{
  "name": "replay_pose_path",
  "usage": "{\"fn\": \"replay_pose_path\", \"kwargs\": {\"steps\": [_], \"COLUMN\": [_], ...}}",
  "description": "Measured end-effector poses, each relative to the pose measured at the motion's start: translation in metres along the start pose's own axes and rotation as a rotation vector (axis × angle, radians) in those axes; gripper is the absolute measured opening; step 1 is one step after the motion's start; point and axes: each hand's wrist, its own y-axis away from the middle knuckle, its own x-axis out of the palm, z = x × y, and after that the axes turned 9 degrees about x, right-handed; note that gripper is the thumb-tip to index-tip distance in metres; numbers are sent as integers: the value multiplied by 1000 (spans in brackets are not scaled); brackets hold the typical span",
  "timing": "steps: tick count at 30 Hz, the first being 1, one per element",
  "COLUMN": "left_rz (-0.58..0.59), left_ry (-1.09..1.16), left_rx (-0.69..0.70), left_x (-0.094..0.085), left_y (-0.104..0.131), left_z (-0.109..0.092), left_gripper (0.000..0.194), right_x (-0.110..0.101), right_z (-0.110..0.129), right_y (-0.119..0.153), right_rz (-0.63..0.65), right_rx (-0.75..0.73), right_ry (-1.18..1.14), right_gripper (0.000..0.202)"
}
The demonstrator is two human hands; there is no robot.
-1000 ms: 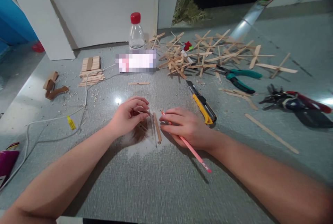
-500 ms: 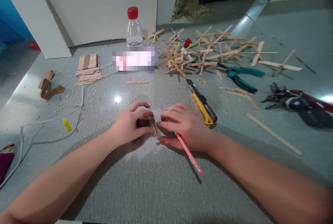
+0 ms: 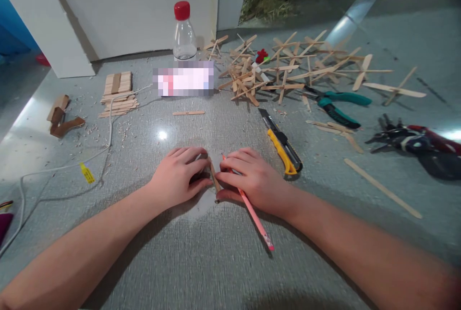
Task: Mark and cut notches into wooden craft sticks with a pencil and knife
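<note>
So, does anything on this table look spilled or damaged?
Yes: pale crumbs lie scattered either side of the thin white cable, like spilled debris; flat wooden pieces near the green-handled pliers look jagged, possibly split.

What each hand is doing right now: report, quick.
Left hand: half-curled, fingertips beside the small wooden piece; whether it grips cannot be told.
Right hand: closed, holding the pink pencil.
</note>
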Motion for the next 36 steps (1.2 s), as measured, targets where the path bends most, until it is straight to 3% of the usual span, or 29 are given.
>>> {"fn": "replay_pose_path", "kwargs": {"steps": [9, 19, 26, 36], "left_rz": [-26, -37, -3, -27], "left_ry": [40, -6, 68, 77], "left_rx": [8, 42, 16, 38], "left_x": [0, 6, 1, 2], "left_y": [-1, 2, 2, 1], "left_z": [-1, 1, -2, -5], "left_gripper": [33, 32, 47, 44], "right_x": [0, 1, -2, -4], "right_z": [-1, -1, 2, 5], "right_y": [2, 2, 3, 6], "right_rz": [18, 14, 58, 42], "right_rx": [-3, 10, 44, 53], "right_ry": [-23, -68, -95, -138], "right_gripper": [38, 35, 32, 24]}}
